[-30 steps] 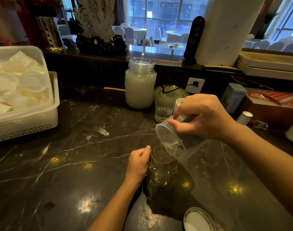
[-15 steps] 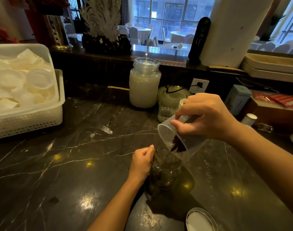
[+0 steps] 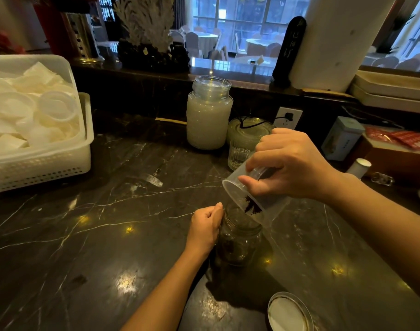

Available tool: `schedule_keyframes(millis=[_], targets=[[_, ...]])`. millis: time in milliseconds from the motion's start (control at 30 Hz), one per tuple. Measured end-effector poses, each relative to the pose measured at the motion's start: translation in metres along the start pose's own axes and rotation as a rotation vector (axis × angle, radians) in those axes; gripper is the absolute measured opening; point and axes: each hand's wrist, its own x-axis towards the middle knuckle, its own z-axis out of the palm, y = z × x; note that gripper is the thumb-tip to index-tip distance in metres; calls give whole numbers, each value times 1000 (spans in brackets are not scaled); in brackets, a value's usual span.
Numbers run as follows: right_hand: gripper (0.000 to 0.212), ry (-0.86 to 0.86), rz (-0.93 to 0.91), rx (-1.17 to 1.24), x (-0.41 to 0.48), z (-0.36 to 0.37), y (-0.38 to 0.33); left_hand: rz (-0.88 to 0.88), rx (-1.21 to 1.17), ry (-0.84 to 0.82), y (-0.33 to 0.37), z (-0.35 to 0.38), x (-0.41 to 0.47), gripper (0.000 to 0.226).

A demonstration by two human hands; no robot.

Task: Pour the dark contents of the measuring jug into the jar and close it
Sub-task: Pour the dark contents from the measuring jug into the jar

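R hand (image 3: 292,166) is clamped over the clear measuring jug (image 3: 256,201), thumb on the near wall & fingers wrapped over the top side, jug tipped mouth-down to the left w/ a dark clump (image 3: 253,206) sitting at its low lip just under the thumb. Directly below that lip is the open glass jar (image 3: 238,237), upright on the dark marble counter (image 3: 108,211), w/ L hand (image 3: 207,228) closed round its left side at the neck. Jar lid (image 3: 290,312) lies flat on the counter, near side of the jar, apart from both hands.
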Motion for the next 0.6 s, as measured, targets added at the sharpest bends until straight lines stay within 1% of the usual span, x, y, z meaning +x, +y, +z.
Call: schedule_keyframes(millis=[167, 600], targets=[[37, -26, -25, 9, 1, 1, -1, 15, -2, -3, 1, 0, -1, 46], [39, -8, -74, -11, 0, 4, -3, 14, -15, 4, -2, 1, -1, 45]])
